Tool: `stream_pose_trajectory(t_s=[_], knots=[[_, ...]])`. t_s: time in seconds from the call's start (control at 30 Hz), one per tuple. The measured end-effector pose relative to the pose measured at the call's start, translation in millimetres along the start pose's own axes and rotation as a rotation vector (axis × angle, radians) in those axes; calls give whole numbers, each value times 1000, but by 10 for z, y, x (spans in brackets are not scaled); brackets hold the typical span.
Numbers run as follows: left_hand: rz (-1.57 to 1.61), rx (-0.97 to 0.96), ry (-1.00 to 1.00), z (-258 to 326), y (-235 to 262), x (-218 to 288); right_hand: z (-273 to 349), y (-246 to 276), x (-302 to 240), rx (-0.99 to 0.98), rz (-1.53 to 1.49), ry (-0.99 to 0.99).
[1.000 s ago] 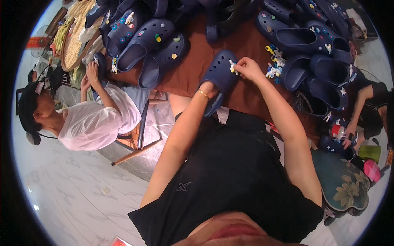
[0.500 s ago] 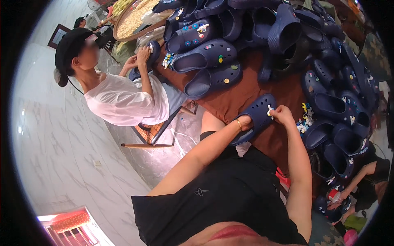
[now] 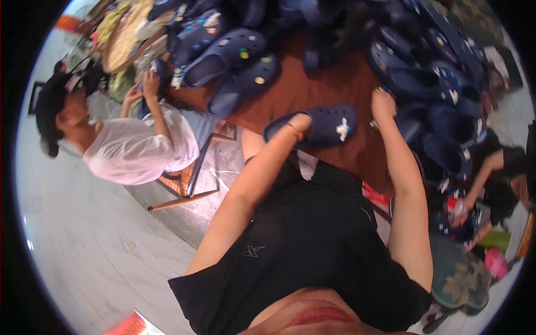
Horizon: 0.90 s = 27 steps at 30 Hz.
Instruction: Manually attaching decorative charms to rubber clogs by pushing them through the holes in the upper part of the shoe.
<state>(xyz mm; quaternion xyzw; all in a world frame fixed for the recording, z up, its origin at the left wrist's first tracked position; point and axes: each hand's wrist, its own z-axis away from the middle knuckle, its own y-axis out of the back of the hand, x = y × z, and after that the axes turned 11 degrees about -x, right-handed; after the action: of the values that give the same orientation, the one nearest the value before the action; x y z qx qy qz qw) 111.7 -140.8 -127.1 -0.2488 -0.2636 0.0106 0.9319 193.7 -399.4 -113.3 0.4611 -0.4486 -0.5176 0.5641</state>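
My left hand [image 3: 302, 126] is tucked into the opening of a navy clog [image 3: 330, 120], its fingers hidden inside, and holds the clog tilted over the brown cloth [image 3: 357, 151]. A white figure-shaped shoe charm [image 3: 343, 129] sits on the clog's upper, near the toe. Farther right, my right hand [image 3: 383, 105] is away from that clog, over a small heap of charms beside the piled clogs. Its fingers are curled together and smeared by motion. Bits of yellow and green show at the fingertips; what they hold, if anything, I cannot make out.
Navy clogs [image 3: 441, 84] are heaped along the far and right sides of the cloth. Two decorated clogs [image 3: 243, 84] lie at the far left. A seated person in a white top [image 3: 139, 148] handles another clog there. Another person's arm [image 3: 483, 173] reaches in at the right.
My right hand has left the white charm on the clog and moved to the charm heap. The clog has swung toward level in my left hand. The whole view has shifted.
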Motion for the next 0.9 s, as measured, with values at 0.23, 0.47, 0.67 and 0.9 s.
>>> stream_pose_trajectory(t_s=[0.23,0.47,0.67,0.9], knots=[[168,5,-304,247,-52,-51,-153,-64,-173,259,-16,221],[142,-25,-296,-182,321,-280,-168,42,-305,186,-51,157],[98,-23,-266,-216,205,-243,-165,-81,-102,149,-50,171],[93,12,-262,22,90,-154,-75,-5,-177,129,-410,234]])
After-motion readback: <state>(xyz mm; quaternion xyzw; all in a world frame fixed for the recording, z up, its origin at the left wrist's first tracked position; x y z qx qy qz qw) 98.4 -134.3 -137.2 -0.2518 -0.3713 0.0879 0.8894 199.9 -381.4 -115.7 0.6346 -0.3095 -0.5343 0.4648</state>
